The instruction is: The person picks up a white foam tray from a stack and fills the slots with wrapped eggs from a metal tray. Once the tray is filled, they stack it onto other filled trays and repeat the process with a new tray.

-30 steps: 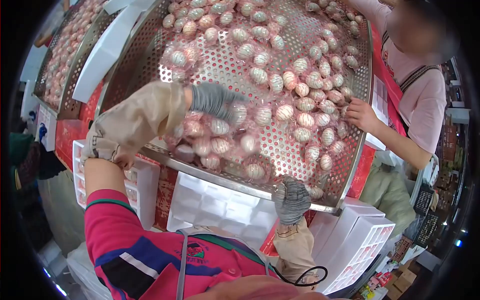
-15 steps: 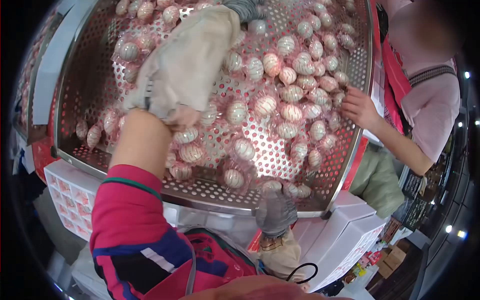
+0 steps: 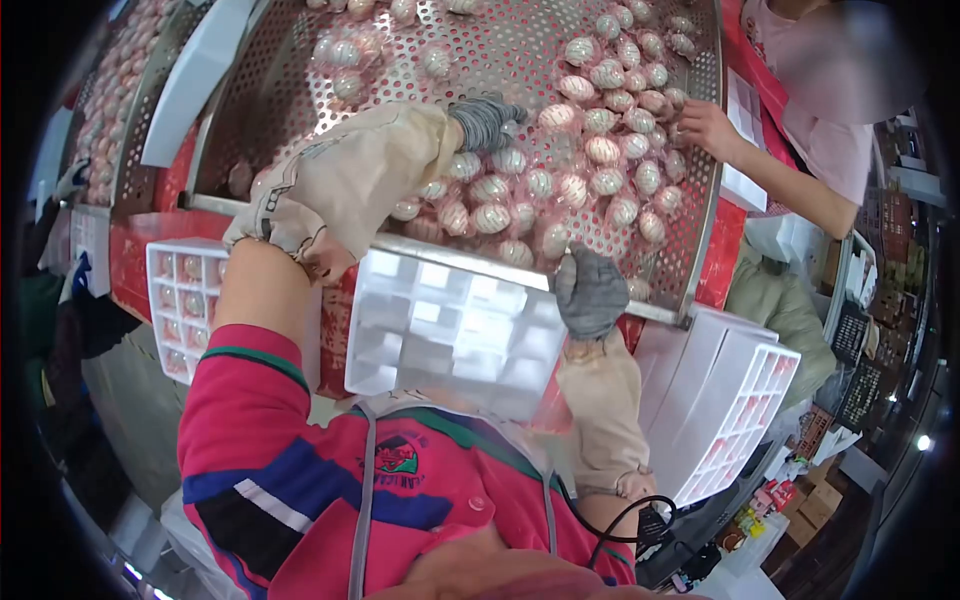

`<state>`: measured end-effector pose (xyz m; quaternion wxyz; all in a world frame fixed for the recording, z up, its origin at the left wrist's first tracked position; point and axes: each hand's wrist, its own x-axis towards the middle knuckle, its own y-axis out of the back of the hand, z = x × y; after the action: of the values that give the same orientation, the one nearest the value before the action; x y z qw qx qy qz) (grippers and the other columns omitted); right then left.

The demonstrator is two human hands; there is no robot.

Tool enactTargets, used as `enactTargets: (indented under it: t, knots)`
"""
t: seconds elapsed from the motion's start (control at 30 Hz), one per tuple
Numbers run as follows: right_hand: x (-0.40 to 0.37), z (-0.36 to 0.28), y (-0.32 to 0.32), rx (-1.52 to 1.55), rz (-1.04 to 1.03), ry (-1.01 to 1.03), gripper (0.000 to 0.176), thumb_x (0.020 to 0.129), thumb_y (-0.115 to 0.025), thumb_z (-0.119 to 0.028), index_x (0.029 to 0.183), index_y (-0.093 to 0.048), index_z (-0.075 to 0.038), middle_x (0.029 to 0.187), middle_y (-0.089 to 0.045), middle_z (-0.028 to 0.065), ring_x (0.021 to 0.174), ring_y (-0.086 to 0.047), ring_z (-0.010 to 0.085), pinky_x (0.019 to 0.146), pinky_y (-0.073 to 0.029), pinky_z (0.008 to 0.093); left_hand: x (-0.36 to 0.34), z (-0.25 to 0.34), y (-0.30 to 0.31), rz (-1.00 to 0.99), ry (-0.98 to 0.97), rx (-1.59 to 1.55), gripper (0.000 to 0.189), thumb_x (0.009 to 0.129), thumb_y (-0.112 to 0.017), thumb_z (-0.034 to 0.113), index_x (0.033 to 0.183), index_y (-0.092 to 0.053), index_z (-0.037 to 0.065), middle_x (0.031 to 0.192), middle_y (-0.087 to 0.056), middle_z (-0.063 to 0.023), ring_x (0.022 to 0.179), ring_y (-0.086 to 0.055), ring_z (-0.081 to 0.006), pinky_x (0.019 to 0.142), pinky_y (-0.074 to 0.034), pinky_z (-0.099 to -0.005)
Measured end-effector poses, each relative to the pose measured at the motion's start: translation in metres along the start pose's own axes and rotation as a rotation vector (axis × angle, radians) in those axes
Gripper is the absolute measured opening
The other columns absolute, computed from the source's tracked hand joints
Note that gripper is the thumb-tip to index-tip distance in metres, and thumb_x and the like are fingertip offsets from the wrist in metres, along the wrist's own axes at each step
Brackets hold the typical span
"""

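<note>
Many white balls with reddish stripes, each in clear wrap [image 3: 490, 218], lie in a perforated metal tray [image 3: 255, 110]. My left hand [image 3: 487, 122], in a grey ribbed glove, reaches across the tray with its fingers stretched toward the right, just above and beside the balls. Near the tray's front edge is my right hand [image 3: 590, 290], also gloved in grey. Its fingers are curled beside the nearest balls and the corner of a white compartment box [image 3: 455, 325]; what they hold, if anything, is hidden. Bare compartments show in that box, which tilts against the tray's front rim.
A co-worker's bare hand [image 3: 708, 130] touches balls at the tray's right side. Filled white boxes stand at left [image 3: 185, 310] and right [image 3: 745, 410]. Another perforated tray of balls [image 3: 115, 110] lies at far left, with gloved hands of another person near it.
My view has shifted back, showing the white compartment box fully. My left hand has swept balls toward the front of the tray, where they now bunch between my hands.
</note>
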<state>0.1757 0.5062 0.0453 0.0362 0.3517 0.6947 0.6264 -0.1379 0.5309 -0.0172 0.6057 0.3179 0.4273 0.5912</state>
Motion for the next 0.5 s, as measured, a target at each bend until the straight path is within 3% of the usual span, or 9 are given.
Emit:
enactTargets:
  t: [0.1, 0.17, 0.2, 0.27, 0.3, 0.4, 0.47, 0.5]
  knots:
    - [-0.007, -0.001, -0.001, -0.051, -0.006, -0.027, 0.026, 0.085, -0.055, -0.028, 0.098, -0.064, -0.007, 0.084, -0.065, 0.0114, 0.075, -0.063, 0.0295, 0.066, -0.051, 0.0422, -0.015, 0.015, 0.038, 0.126, -0.099, 0.036, 0.046, 0.074, -0.071, 0.015, 0.118, -0.056, 0.015, 0.108, -0.055, -0.0140, 0.094, -0.058, -0.0314, 0.084, -0.048, -0.0422]
    - [-0.009, -0.001, 0.000, -0.072, -0.022, -0.027, 0.028, 0.085, -0.055, -0.030, 0.098, -0.065, -0.007, 0.085, -0.066, 0.0114, 0.077, -0.063, 0.0295, 0.068, -0.051, 0.0427, -0.026, 0.028, 0.069, 0.199, -0.069, -0.677, 0.047, 0.070, -0.074, 0.004, 0.114, -0.057, 0.011, 0.099, -0.058, -0.0071, 0.091, -0.058, -0.0208, 0.081, -0.050, -0.0347]
    - [-0.009, -0.001, 0.000, -0.094, -0.049, -0.035, 0.029, 0.086, -0.055, -0.032, 0.098, -0.065, -0.008, 0.087, -0.066, 0.0113, 0.079, -0.063, 0.0294, 0.070, -0.051, 0.0432, -0.039, 0.037, 0.083, 0.211, -0.070, -0.669, 0.047, 0.070, -0.074, 0.004, 0.114, -0.057, 0.011, 0.099, -0.058, -0.0071, 0.091, -0.058, -0.0208, 0.081, -0.050, -0.0347]
    - [-0.009, -0.004, 0.002, -0.082, -0.074, -0.080, 0.034, 0.087, -0.052, -0.036, 0.099, -0.065, -0.008, 0.089, -0.066, 0.0123, 0.080, -0.063, 0.0305, 0.071, -0.050, 0.0437, -0.070, 0.061, 0.100, 0.346, -0.010, -1.203, 0.043, 0.073, -0.072, 0.001, 0.113, -0.057, 0.008, 0.092, -0.057, -0.0012, 0.089, -0.056, -0.0131, 0.078, -0.050, -0.0276]
    - [-0.008, -0.004, 0.004, -0.081, -0.087, -0.095, 0.033, 0.086, -0.052, -0.037, 0.099, -0.064, -0.009, 0.086, -0.066, 0.0117, 0.079, -0.063, 0.0302, 0.069, -0.050, 0.0440, -0.088, 0.070, 0.097, 0.333, -0.158, -1.430, 0.043, 0.077, -0.071, 0.002, 0.117, -0.056, 0.007, 0.097, -0.058, -0.0020, 0.091, -0.056, -0.0131, 0.081, -0.050, -0.0265]
    - [-0.006, -0.006, 0.007, -0.073, -0.141, -0.137, 0.033, 0.086, -0.050, -0.038, 0.097, -0.064, -0.010, 0.087, -0.066, 0.0118, 0.080, -0.063, 0.0306, 0.069, -0.050, 0.0445, -0.144, 0.106, 0.083, 0.315, -0.267, -1.549, 0.051, 0.078, -0.072, 0.005, 0.124, -0.052, 0.008, 0.105, -0.059, -0.0023, 0.096, -0.056, -0.0133, 0.084, -0.049, -0.0274]
    - [-0.009, -0.003, 0.003, -0.019, -0.216, -0.195, 0.035, 0.088, -0.047, -0.039, 0.094, -0.065, -0.010, 0.088, -0.066, 0.0119, 0.081, -0.063, 0.0317, 0.069, -0.050, 0.0453, -0.175, 0.115, 0.059, 0.310, -0.253, -1.487, 0.057, 0.078, -0.073, 0.008, 0.129, -0.049, 0.009, 0.111, -0.059, -0.0031, 0.100, -0.056, -0.0140, 0.088, -0.049, -0.0291]
    - [-0.003, -0.012, 0.016, -0.016, -0.306, -0.229, 0.029, 0.087, -0.052, -0.033, 0.095, -0.065, -0.008, 0.090, -0.066, 0.0125, 0.084, -0.063, 0.0313, 0.073, -0.050, 0.0443, -0.188, 0.122, 0.044, 0.325, -0.214, -1.511, 0.057, 0.078, -0.072, 0.007, 0.130, -0.048, 0.009, 0.112, -0.058, -0.0030, 0.101, -0.056, -0.0140, 0.089, -0.048, -0.0296]
